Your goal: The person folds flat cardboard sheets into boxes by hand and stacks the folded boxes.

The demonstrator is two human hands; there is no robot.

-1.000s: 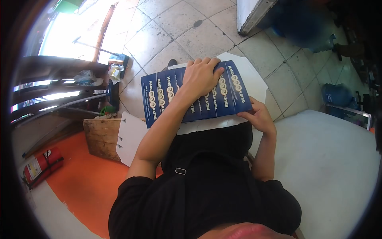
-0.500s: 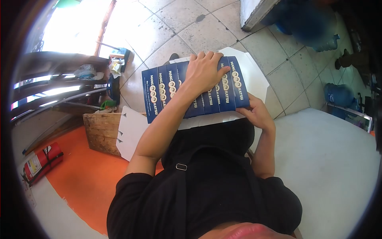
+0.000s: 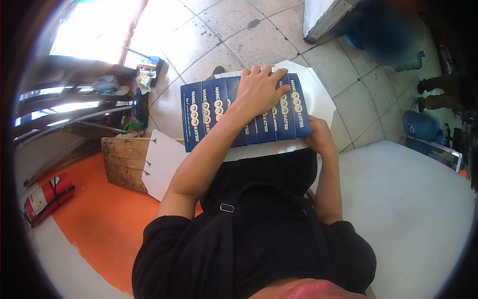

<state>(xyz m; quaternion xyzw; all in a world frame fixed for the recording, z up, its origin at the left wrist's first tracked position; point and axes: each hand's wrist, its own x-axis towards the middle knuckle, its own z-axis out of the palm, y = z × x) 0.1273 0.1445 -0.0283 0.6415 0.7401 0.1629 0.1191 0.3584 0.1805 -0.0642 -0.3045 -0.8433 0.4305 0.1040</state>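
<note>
Across my lap lies a fanned row of flat, dark blue cardboard boxes (image 3: 195, 117), several overlapping, printed "MANG KATSU" with round gold-and-white logos. White unprinted cardboard (image 3: 318, 94) sticks out beneath them at the right, and a slotted white flap (image 3: 160, 162) shows at the left. My left hand (image 3: 260, 93) lies palm down over the middle of the row, its fingers spread toward the far edge. My right hand (image 3: 321, 135) holds the right end of the row at its near corner; its fingertips are partly hidden at the edge.
A wooden board (image 3: 124, 164) stands left of my lap. A red fire extinguisher (image 3: 49, 198) lies on the orange-and-white surface. A white surface (image 3: 403, 199) extends on my right. Blue water jugs (image 3: 420, 124) and another person's legs (image 3: 440, 92) are at the far right.
My right hand has shifted slightly, its thumb no longer showing on top of the end box. My left hand stays on the row. The person's legs at the right show more.
</note>
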